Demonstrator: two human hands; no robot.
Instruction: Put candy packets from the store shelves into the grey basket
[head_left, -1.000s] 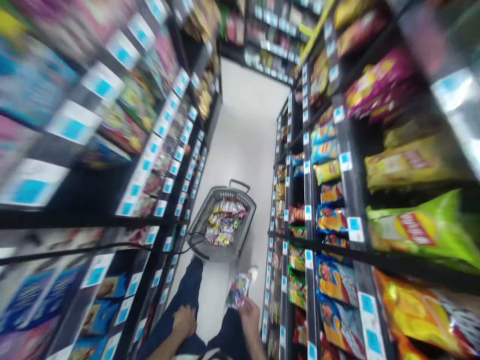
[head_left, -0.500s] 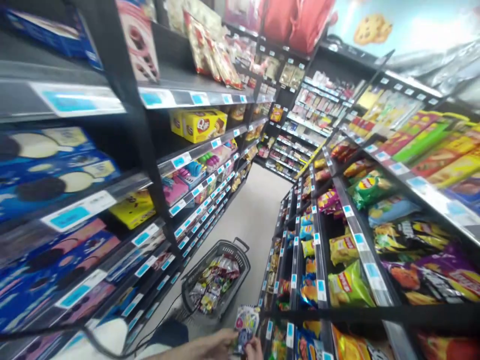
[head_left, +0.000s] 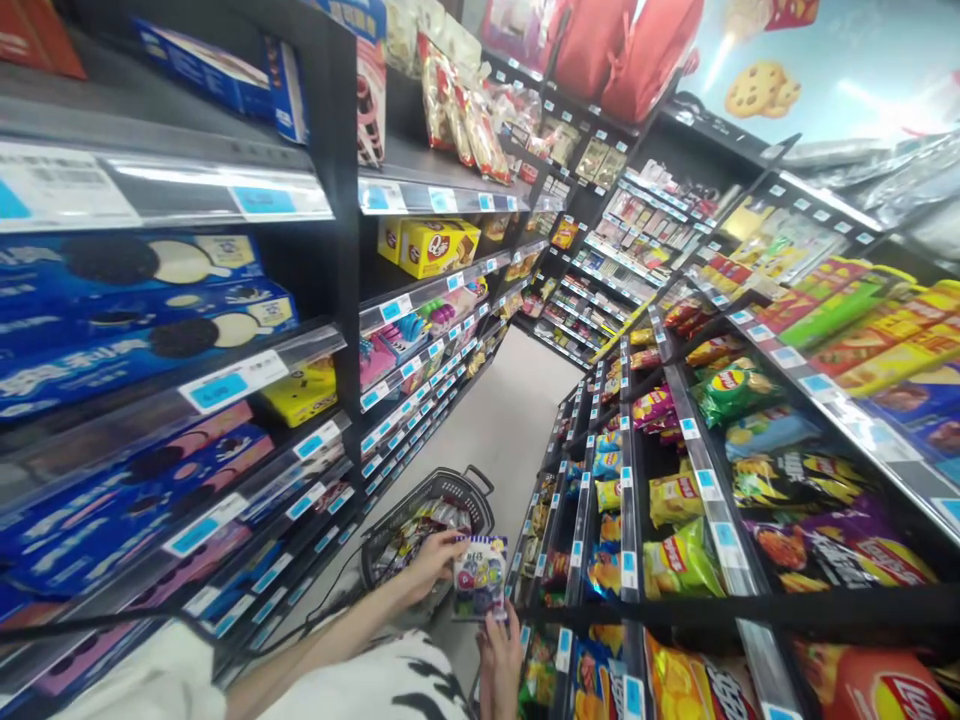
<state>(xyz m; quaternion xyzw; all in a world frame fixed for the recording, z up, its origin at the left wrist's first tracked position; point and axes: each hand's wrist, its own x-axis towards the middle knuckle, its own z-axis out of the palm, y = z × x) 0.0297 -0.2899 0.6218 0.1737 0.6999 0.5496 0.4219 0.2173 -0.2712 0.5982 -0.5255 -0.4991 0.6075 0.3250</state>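
Observation:
A small snack packet (head_left: 480, 577), white with a dark striped top edge and colourful round pictures, is held upright between my two hands. My left hand (head_left: 437, 562) pinches it at the upper left edge. The fingers of my right hand (head_left: 501, 640) grip its lower right corner. Just behind and to the left, a dark plastic shopping basket (head_left: 484, 500) stands on the floor, heaped with many small wrapped packets (head_left: 427, 525). My left forearm and the snack packet hide part of the basket.
Shelves line both sides of a narrow aisle with a pale floor (head_left: 499, 400). On the left are blue biscuit boxes (head_left: 135, 340) and a yellow box (head_left: 439, 247). Chip bags (head_left: 686, 565) fill the right shelves. A dark cable (head_left: 330, 610) hangs near my left arm.
My hands have come up and forward with the packet, which now shows its face more fully. The view has shifted a little, and my left forearm now covers part of the basket.

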